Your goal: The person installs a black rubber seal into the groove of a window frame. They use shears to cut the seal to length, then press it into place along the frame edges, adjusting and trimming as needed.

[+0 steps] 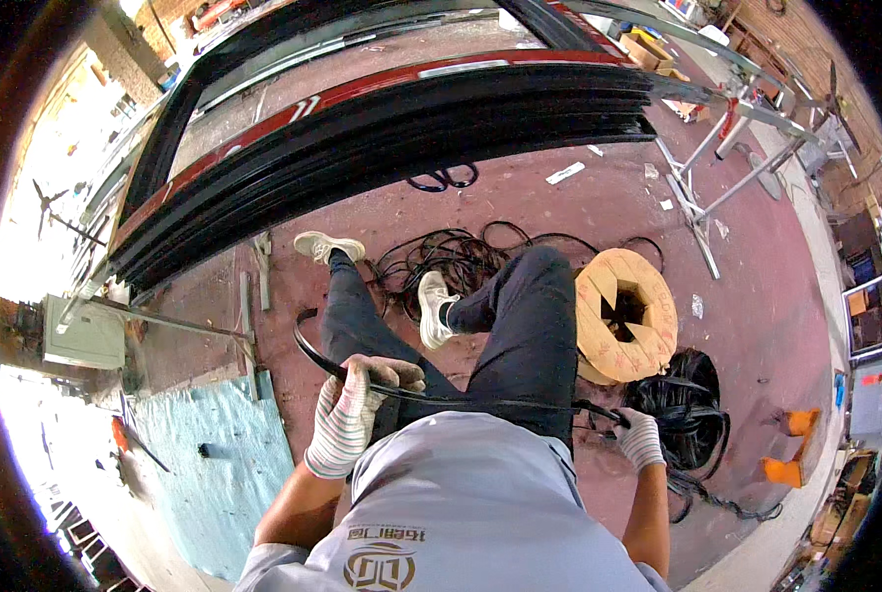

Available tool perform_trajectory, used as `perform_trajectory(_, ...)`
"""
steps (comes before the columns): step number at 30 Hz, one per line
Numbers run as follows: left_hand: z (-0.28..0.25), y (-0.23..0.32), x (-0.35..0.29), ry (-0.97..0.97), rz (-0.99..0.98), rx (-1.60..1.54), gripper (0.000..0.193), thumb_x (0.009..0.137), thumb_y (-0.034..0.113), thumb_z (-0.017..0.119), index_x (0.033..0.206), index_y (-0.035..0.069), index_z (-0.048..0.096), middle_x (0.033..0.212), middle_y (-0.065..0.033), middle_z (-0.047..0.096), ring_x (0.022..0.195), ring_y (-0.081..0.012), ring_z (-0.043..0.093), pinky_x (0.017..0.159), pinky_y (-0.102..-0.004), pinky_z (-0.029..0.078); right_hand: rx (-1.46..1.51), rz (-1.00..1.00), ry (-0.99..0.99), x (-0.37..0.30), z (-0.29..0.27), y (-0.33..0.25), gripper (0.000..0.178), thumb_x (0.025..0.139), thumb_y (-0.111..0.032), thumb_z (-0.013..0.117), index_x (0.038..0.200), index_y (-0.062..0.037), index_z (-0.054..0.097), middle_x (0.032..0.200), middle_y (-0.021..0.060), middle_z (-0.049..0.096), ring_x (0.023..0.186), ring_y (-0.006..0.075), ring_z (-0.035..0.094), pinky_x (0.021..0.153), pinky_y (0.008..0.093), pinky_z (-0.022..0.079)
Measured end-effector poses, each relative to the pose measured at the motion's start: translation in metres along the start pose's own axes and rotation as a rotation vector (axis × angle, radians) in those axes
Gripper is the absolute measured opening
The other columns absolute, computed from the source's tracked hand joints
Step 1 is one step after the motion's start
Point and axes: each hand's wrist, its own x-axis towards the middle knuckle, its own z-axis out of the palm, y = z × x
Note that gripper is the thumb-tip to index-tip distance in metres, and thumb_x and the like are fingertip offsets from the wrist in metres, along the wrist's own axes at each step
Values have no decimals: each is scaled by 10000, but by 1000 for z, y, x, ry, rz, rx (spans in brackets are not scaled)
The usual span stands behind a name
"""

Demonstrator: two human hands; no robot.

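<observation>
A long black rubber strip [460, 401] runs across my lap from one hand to the other. My left hand [357, 405], in a striped knit glove, has its fingers closed round the strip, whose free end curves up beyond it over the floor. Gloved as well, my right hand [640, 436] grips the strip near its other side. Beside that hand lies a coil of black strip [680, 409] on the floor. Just ahead of the coil stands a cardboard-sided reel [626, 316]. Loose black strip [451, 259] is tangled round my shoes.
Stacked black frames [391, 128] with red edges rest on metal stands [702, 202] across the front. A light blue sheet [219, 474] lies on the left floor. An orange bracket-like piece [792, 449] sits at the right, and a black loop [443, 180] lies under the frames.
</observation>
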Motion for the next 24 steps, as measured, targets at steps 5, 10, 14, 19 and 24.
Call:
perform_trajectory(5,-26,-4,-6,64,22,11,449,1059,427,425,977,13,579,1076,-244,654,960,-293,655,911,-438,522,-72,-48,46,22,-15,-3,378,743,22,632,1117,24,685,931,209,721,834,277,708,787,336,547)
perform_trajectory(10,-33,1,-12,156,39,39,460,1067,429,399,967,17,577,1022,-232,663,899,-292,654,865,-421,525,48,-59,109,37,-42,-1,305,777,78,623,1067,11,691,955,129,718,854,194,668,801,285,523)
perform_trajectory(14,-52,-4,-6,316,196,-285,426,1052,423,449,943,35,585,906,-153,632,832,-296,633,822,-461,527,-111,-230,233,35,-102,14,345,768,86,626,1091,-21,682,957,163,710,843,229,683,782,325,536)
perform_trajectory(19,-124,28,-7,193,272,-387,270,977,355,616,996,90,666,969,-96,673,888,-254,617,859,-468,498,-183,-158,505,45,-189,55,214,859,-12,673,1069,-28,708,1041,183,716,972,329,694,850,349,541)
perform_trajectory(24,-207,76,-16,391,333,-471,374,942,418,628,1033,57,660,1007,-106,674,781,-237,534,850,-451,484,-156,-187,752,56,-247,80,188,898,-78,670,1078,-57,720,997,156,687,916,304,660,830,358,519)
